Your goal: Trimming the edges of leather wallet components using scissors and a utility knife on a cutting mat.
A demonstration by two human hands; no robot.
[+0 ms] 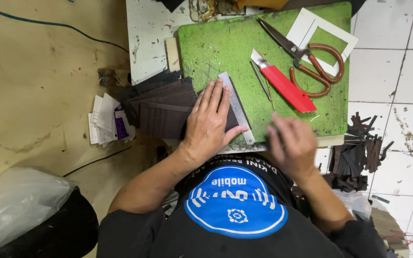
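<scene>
Paper slips (105, 119) are seen on the floor at far left. A stack of dark leather pieces (161, 107) is laid at the left edge of the green mat (216, 45) on the tabletop (144, 33). The left hand (209, 119) is pressed flat, fingers spread, on the top piece and against a steel ruler (237, 107) – nothing gripped. A red knife (283, 86) and scissors (307, 55) are laid further right. The right hand (291, 143) is blurred at the mat's near edge – grip cannot be told. Leather scraps (359, 153) are piled on the tiles.
</scene>
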